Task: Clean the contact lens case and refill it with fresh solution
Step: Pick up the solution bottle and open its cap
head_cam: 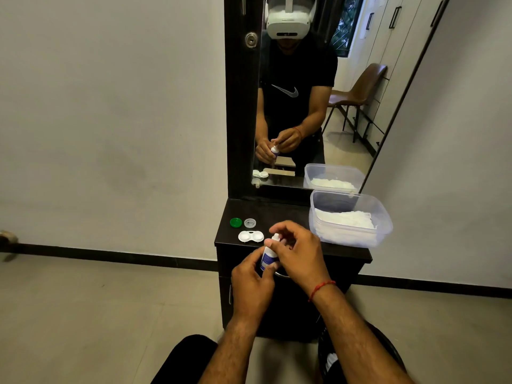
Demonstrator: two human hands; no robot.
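A small white solution bottle (267, 257) with a purple label is held above the front edge of the dark dresser top (279, 210). My left hand (250, 284) grips its body from below. My right hand (297, 250) has its fingertips pinched on the bottle's white cap at the top. The white contact lens case (251, 236) lies open on the dresser just left of the bottle, with both wells uncovered. Its two loose caps, a green cap (235, 222) and a clear cap (250, 223), lie side by side behind it.
A clear plastic tub (383, 225) holding white tissues stands on the right of the dresser. A tall mirror (304, 106) rises behind, reflecting the person and a brown chair. A drawer handle sits under the hands. Grey wall and tiled floor lie to the left.
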